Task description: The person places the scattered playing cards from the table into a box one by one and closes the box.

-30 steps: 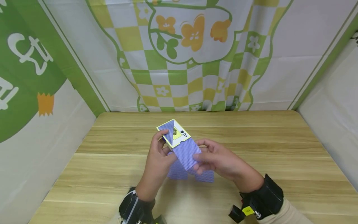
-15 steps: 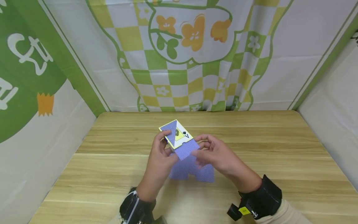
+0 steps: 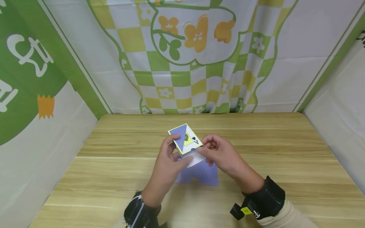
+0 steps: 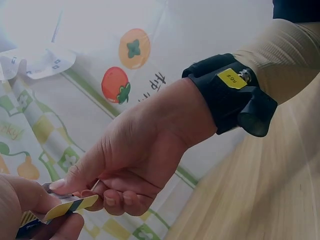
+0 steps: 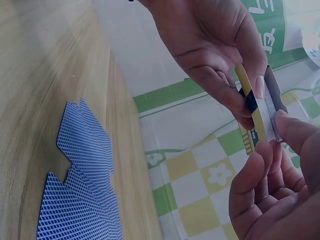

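A playing card box, printed with a spade ace and a blue patterned triangle, is held tilted above the table. My left hand grips it from the left, fingers around its side and thumb near the mouth. A white flap sticks out at the mouth. My right hand pinches the box's mouth end; the right wrist view has its thumb against the dark edge and fingertips beneath. Blue-backed playing cards lie overlapping on the table under the hands, also visible in the right wrist view.
The wooden table spreads out around the hands. A patterned cloth hangs behind its far edge, and light-coloured cloth walls stand at both sides. Black camera straps are on both wrists.
The blue-backed cards sticking out of the box have slid inside, and the white flap now shows at the mouth. Both hands and the box have shifted; the left hand moved slightly right.
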`<state>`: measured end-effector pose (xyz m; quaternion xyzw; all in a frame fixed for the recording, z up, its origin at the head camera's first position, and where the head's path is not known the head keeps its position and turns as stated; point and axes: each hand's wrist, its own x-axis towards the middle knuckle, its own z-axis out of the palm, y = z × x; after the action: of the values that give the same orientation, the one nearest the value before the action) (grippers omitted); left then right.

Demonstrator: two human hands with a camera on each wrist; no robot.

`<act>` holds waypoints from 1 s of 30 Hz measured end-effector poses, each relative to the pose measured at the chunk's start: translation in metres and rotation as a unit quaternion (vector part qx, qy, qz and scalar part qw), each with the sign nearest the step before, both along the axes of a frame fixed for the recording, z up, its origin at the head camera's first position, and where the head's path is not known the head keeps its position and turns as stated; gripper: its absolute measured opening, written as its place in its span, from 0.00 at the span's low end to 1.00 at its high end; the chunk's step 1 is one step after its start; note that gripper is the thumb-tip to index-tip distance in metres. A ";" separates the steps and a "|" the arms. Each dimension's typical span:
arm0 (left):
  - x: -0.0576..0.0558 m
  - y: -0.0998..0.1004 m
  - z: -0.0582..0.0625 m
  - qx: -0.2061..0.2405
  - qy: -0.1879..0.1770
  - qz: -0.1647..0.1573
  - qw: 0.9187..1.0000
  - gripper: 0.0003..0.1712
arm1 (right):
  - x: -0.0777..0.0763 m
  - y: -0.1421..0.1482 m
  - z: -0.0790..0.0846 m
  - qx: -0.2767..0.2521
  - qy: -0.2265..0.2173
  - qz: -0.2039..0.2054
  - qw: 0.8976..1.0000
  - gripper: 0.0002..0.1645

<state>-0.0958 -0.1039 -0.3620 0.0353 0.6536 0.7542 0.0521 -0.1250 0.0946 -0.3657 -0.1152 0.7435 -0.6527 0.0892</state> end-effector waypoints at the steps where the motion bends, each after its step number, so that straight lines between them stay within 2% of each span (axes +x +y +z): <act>1: 0.000 0.000 0.000 -0.001 0.000 0.002 1.000 0.44 | 0.000 0.000 0.000 0.002 0.001 -0.001 1.000 0.16; 12: 0.001 -0.006 0.004 -0.005 0.018 0.035 0.999 0.43 | -0.002 0.010 -0.004 0.050 -0.005 -0.048 0.998 0.11; 15: 0.000 -0.008 0.005 -0.012 0.018 0.041 0.999 0.44 | -0.004 0.015 -0.008 0.093 0.009 -0.047 0.995 0.12; 20: -0.001 -0.013 0.005 -0.003 0.011 0.045 0.999 0.45 | -0.008 0.022 -0.024 0.187 0.025 -0.041 0.981 0.16; 30: -0.002 -0.023 0.004 0.002 0.018 0.048 0.999 0.43 | -0.013 0.036 -0.050 0.247 0.019 -0.018 0.969 0.23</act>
<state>-0.0976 -0.1269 -0.3583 0.0174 0.6537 0.7566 0.0036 -0.1383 0.1305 -0.4153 -0.0883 0.8851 -0.4481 0.0889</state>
